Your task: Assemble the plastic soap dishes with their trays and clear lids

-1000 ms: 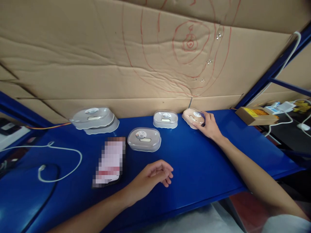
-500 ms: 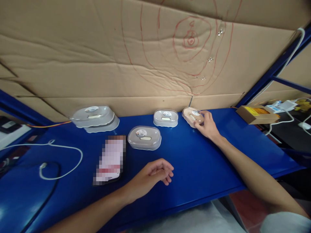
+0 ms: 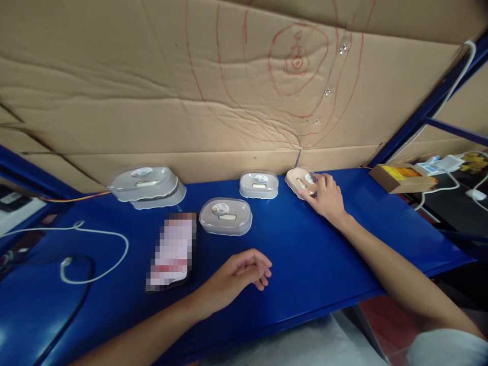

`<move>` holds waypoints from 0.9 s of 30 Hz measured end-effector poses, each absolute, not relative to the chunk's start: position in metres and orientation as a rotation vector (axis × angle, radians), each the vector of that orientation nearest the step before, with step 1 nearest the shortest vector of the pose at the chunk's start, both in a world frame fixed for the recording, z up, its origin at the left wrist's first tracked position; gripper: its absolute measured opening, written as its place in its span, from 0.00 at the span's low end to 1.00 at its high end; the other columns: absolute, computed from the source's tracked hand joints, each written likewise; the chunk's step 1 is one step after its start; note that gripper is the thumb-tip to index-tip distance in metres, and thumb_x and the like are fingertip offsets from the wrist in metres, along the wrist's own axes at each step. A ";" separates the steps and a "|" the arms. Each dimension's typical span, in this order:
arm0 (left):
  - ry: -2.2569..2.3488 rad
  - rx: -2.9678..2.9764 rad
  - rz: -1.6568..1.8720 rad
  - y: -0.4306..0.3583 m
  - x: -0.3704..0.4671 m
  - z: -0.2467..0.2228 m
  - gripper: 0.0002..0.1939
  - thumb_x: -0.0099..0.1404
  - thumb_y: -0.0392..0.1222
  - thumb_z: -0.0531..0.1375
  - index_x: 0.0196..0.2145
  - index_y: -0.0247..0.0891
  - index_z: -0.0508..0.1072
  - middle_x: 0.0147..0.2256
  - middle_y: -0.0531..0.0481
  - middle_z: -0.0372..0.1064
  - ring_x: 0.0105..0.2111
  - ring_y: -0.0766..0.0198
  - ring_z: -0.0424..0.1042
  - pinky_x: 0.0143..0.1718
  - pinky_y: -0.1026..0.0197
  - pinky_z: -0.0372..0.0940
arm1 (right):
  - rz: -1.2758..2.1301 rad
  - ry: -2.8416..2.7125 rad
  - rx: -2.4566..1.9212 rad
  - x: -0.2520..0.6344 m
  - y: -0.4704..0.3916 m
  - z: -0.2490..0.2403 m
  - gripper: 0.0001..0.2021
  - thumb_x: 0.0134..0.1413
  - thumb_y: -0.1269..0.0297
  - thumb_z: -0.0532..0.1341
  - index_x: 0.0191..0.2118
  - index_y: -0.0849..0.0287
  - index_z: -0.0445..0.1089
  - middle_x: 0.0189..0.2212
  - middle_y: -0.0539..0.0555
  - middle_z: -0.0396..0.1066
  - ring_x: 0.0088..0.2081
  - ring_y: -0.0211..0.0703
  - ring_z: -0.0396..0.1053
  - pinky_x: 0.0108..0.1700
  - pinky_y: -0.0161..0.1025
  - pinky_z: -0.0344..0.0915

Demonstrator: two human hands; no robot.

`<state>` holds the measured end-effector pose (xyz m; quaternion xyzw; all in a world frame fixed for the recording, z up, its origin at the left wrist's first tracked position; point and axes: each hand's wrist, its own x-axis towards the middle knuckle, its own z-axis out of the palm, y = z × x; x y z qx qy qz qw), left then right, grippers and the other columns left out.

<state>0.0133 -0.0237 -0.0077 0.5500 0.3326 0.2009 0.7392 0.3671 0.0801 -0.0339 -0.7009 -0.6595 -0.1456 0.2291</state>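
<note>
My right hand point(image 3: 328, 198) is at the back right of the blue table, its thumb and fingers around a beige oval box point(image 3: 299, 181) with a clear plastic cover and a round sticker. The fingers hide part of the box's right side. Nothing is in my left hand point(image 3: 246, 274), which rests near the front with its fingers loosely curled and the palm partly showing. Beyond that hand lies a grey oval box point(image 3: 238, 207) under a clear cover. A similar smaller-looking grey box point(image 3: 259, 190) stands against the cardboard, left of the beige one.
Two overlapping grey oval boxes point(image 3: 156, 190) are at the back left. A phone point(image 3: 171, 249) with a blurred screen lies left of my left hand. White point(image 3: 124, 254) and black cables cross the left side. A small carton point(image 3: 400, 184) sits at the back right, before a cardboard wall point(image 3: 133, 122).
My right hand has shifted slightly on the beige box, its fingers reaching a little further over the right side. The view has moved slightly; my left hand stays in place.
</note>
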 end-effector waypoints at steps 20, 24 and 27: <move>0.726 1.205 0.440 -0.023 0.013 -0.009 0.15 0.71 0.52 0.64 0.44 0.36 0.78 0.40 0.46 0.76 0.38 0.60 0.77 0.42 0.56 0.70 | -0.458 -1.861 -1.940 0.367 0.081 -0.030 0.35 0.68 0.35 0.51 0.67 0.55 0.66 0.61 0.67 0.69 0.54 0.68 0.69 0.51 0.60 0.67; 0.719 1.200 0.445 -0.024 0.013 -0.010 0.15 0.71 0.52 0.64 0.43 0.36 0.78 0.39 0.46 0.76 0.38 0.60 0.77 0.42 0.56 0.70 | -0.470 -1.882 -1.937 0.367 0.082 -0.031 0.35 0.68 0.36 0.50 0.69 0.55 0.64 0.62 0.66 0.68 0.54 0.69 0.68 0.52 0.60 0.66; 0.717 1.203 0.443 -0.024 0.013 -0.011 0.15 0.71 0.52 0.64 0.43 0.36 0.78 0.39 0.46 0.76 0.38 0.60 0.77 0.42 0.56 0.70 | -0.469 -1.913 -1.919 0.368 0.082 -0.031 0.36 0.68 0.37 0.50 0.70 0.55 0.63 0.62 0.67 0.68 0.54 0.69 0.68 0.53 0.61 0.66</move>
